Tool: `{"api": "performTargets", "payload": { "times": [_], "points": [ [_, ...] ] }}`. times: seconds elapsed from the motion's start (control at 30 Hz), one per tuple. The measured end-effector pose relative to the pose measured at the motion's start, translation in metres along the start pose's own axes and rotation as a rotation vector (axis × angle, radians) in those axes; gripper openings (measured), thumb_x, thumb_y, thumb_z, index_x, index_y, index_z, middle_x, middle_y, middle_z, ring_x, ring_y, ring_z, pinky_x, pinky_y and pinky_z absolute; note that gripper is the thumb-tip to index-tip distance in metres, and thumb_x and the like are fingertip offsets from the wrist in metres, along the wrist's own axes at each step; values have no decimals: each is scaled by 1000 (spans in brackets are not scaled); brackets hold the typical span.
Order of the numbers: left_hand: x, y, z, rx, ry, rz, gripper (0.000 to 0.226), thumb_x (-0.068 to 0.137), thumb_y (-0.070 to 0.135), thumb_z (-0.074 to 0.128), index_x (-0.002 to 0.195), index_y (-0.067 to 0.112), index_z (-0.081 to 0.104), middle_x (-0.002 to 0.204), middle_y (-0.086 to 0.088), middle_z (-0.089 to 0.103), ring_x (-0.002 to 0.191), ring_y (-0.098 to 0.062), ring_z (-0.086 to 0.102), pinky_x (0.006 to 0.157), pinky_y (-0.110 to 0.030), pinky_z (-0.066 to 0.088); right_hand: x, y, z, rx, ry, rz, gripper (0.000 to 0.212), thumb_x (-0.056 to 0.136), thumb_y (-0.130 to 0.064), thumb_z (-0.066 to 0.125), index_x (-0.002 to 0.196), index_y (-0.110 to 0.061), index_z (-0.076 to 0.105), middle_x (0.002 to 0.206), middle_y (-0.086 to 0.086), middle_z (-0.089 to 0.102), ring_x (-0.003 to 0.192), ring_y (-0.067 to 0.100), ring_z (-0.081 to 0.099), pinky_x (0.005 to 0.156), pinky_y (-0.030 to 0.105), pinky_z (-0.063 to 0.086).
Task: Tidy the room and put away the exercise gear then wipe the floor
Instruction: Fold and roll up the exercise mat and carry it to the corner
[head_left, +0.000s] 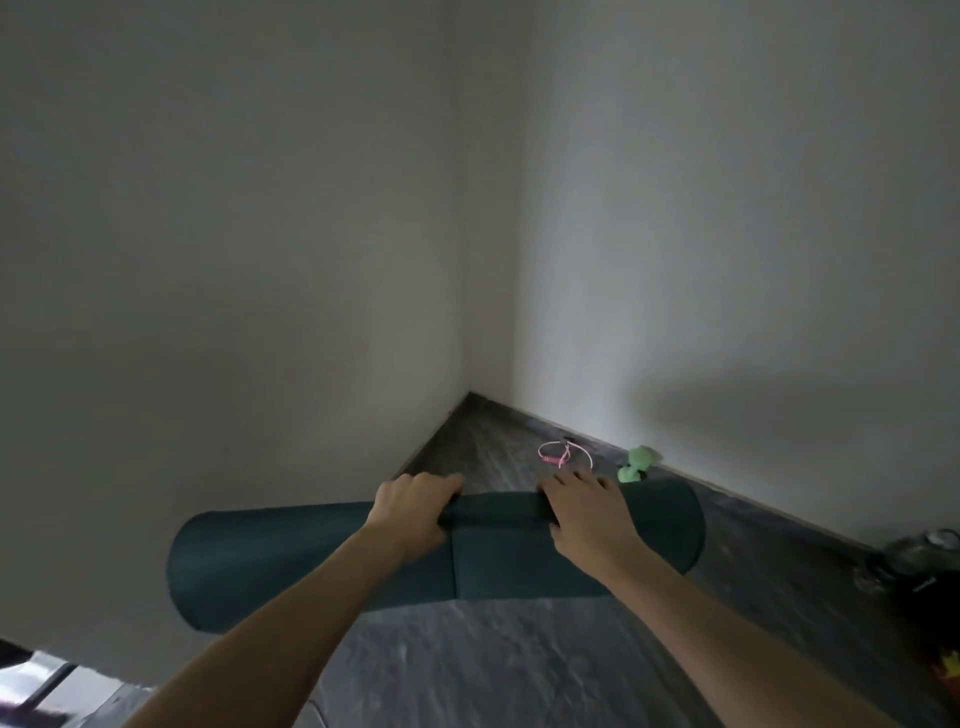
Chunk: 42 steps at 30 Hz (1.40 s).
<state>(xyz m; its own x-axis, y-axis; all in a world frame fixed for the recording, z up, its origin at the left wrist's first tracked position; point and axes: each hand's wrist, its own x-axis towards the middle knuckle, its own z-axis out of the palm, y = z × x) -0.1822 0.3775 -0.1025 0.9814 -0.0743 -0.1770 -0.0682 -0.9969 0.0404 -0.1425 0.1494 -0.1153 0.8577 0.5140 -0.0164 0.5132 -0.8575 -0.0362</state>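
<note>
A dark teal mat, matte and foam-like, is rolled into a thick tube held crosswise above the floor, its rounded ends at 9 and 3 o'clock. A straight seam crosses it between the two hands. The left hand grips the roll's top edge, fingers curled over the far side and out of sight, thumb on the near face. The right hand lies on top of the roll just right of the seam, fingers spread and bent over the far edge, grasping it. The floor is dark grey with a wood-like grain. At 12 o'clock beyond the roll lies a thin pink rope in a loose loop, and at 1 o'clock a pale green dumbbell with knobbly ends sits by the wall, which is plain and smooth.
</note>
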Motion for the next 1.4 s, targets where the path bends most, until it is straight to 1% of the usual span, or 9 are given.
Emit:
{"api": "performTargets", "payload": {
  "times": [0.07, 0.37, 0.5, 0.57, 0.8, 1.07, 1.2, 1.3, 1.4],
  "points": [
    [28, -3, -3, 0, -9, -11, 31, 77, 22, 60, 102, 30, 43, 106, 0, 63, 96, -30, 62, 66, -36, 39, 30, 16, 0, -4, -17, -23, 36, 88, -24, 57, 123, -22, 52, 125, -1, 57, 117, 21, 49, 98, 39, 40],
    [159, -40, -5, -84, -48, -81, 22, 78, 29, 58, 96, 33, 46, 101, 1, 64, 92, -28, 62, 67, -35, 41, 168, 63, 20, -9, -75, -70, 44, 87, -20, 59, 129, -19, 48, 131, 2, 53, 124, 24, 45, 106, 41, 36],
    [226, -67, -3, -114, -83, -102, 23, 79, 33, 60, 99, 32, 48, 103, 0, 64, 94, -28, 63, 73, -38, 49, 244, 83, 33, 0, -105, -104, 47, 87, -20, 60, 132, -21, 46, 132, 2, 53, 124, 24, 45, 105, 42, 36],
    [262, -82, -5, -118, -101, -120, 25, 80, 35, 60, 102, 31, 49, 105, -2, 64, 96, -29, 62, 73, -38, 48, 284, 92, 37, 10, -124, -127, 50, 87, -21, 60, 134, -20, 45, 134, 2, 52, 126, 24, 44, 105, 41, 35],
    [363, -124, -13, -145, -160, -211, 32, 77, 25, 59, 107, 29, 49, 109, -3, 64, 99, -31, 62, 70, -37, 44, 415, 116, 51, 2, -153, -206, 49, 83, -17, 63, 129, -21, 44, 131, 0, 50, 126, 25, 41, 103, 40, 35],
    [448, -145, 4, -261, -214, -429, 37, 77, 19, 58, 111, 30, 46, 112, -2, 63, 102, -31, 61, 69, -35, 40, 538, 146, 78, 10, -213, -380, 40, 79, -8, 60, 114, -23, 49, 118, -3, 55, 116, 24, 45, 94, 37, 38],
    [492, -143, 28, -341, -248, -560, 29, 79, 18, 56, 104, 28, 45, 108, 0, 63, 98, -27, 61, 68, -35, 41, 593, 171, 112, 19, -302, -508, 42, 79, -12, 63, 118, -24, 50, 122, -3, 54, 119, 24, 45, 96, 40, 37],
    [526, -132, 62, -382, -285, -658, 35, 81, 20, 56, 113, 28, 44, 112, 2, 62, 103, -26, 61, 69, -35, 39, 634, 190, 144, 15, -343, -604, 46, 79, -11, 65, 122, -24, 51, 125, -3, 55, 121, 24, 46, 99, 41, 37],
    [560, -131, 102, -414, -267, -721, 44, 83, 26, 56, 124, 32, 42, 120, 7, 59, 110, -23, 59, 78, -37, 43, 668, 200, 186, 39, -393, -643, 45, 74, -10, 68, 116, -24, 56, 118, -4, 60, 114, 23, 52, 95, 42, 42]
  ]
}}
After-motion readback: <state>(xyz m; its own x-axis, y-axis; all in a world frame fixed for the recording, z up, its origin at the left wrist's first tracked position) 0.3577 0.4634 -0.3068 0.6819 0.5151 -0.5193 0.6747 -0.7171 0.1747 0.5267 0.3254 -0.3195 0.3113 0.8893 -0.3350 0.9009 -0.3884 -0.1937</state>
